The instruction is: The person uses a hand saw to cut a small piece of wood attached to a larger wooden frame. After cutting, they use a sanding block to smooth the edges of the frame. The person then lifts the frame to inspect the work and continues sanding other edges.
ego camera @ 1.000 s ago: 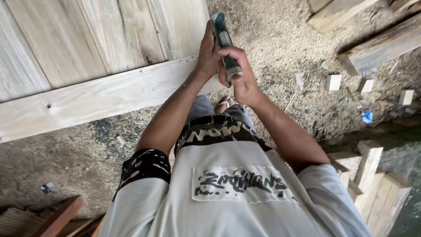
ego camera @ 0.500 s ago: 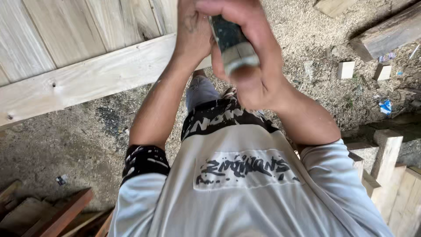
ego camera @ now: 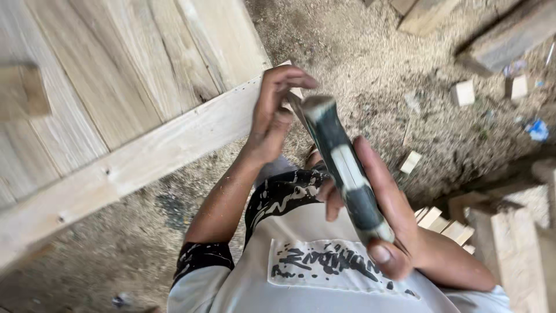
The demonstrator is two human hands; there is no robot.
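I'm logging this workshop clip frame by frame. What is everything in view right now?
tool handle: one, dark green with pale bands, in the right hand
plank panel: one, pale wood, upper left
cross board: one, pale, along the panel's edge
small wood blocks: several, pale, on the sawdust floor at right
stacked timber: a few pieces, lower right
blue scrap: one, far right
left hand: at the tool's far end
right hand: gripping the handle
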